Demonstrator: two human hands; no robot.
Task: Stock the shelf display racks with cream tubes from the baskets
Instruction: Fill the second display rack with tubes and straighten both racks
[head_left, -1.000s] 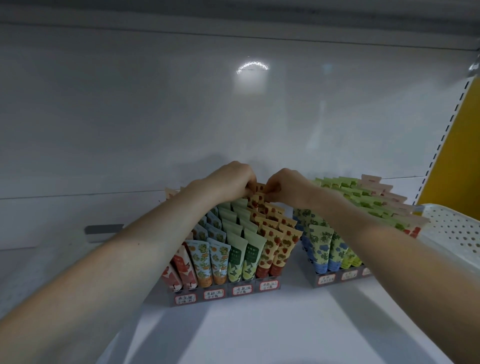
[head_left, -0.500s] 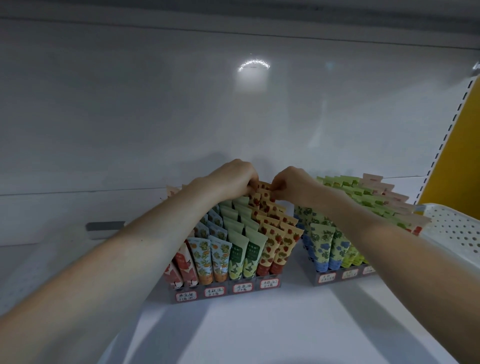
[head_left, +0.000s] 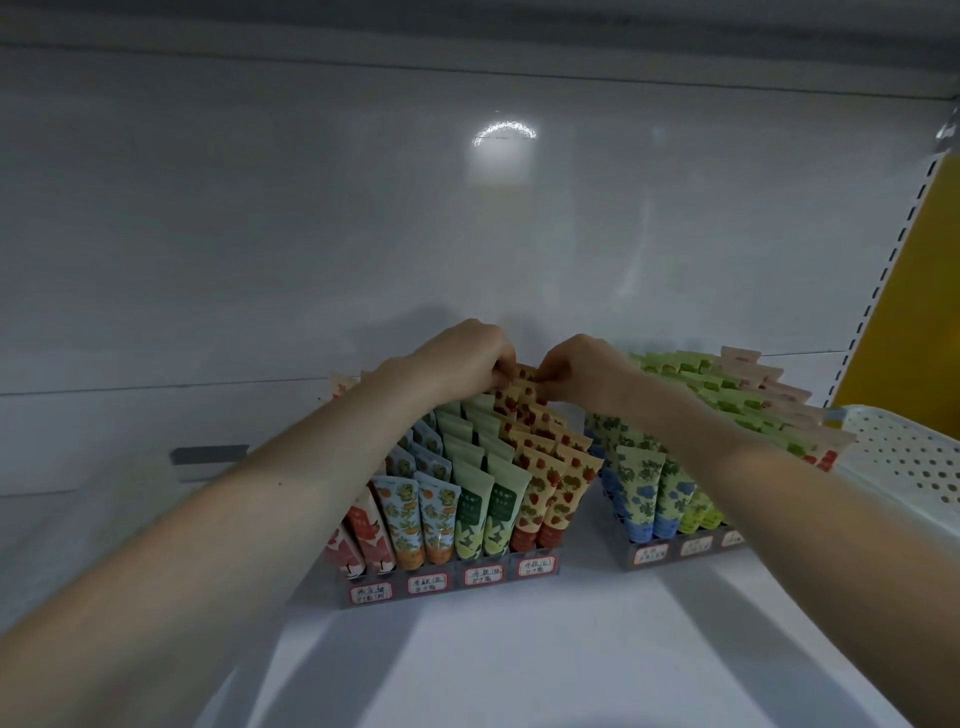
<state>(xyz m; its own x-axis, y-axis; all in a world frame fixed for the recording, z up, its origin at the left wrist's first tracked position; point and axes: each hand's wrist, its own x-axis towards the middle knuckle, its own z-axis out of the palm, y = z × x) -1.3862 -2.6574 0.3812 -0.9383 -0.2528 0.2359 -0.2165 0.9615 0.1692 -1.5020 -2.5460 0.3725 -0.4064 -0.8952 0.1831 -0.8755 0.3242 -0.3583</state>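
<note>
Far to the left of the left rack (head_left: 452, 584), a small grey bracket (head_left: 208, 460) sits against the white back panel (head_left: 311, 234) of the shelf (head_left: 519, 654). The left rack itself is a dark, stepped tray standing on the shelf, its front lip carrying red-bordered labels (head_left: 483, 575) with handwriting too small to read. Its columns of cream tubes stand cap down and lean back in rising rows: red-and-white tubes (head_left: 371, 540) at its left edge, then pale blue tubes with orange fruit (head_left: 410, 512), then plain green tubes (head_left: 485, 506), then cream-coloured tubes printed with red strawberries (head_left: 553, 491) at its right edge. At the top rear of that last column, the left hand (head_left: 462, 358) and the right hand (head_left: 582, 371) meet, each with fingers curled, pinching the flat crimped end of the rearmost strawberry tube (head_left: 525, 375) from either side. Just right of the left rack stands a second rack (head_left: 675, 555) holding tubes with blue flowers (head_left: 641, 488), light green tubes (head_left: 696, 384) and pink-topped tubes (head_left: 748, 364) at its far side. Well right of the left rack, a white perforated basket (head_left: 914, 467) rests on the shelf, with a yellow panel (head_left: 914, 312) behind it.
</note>
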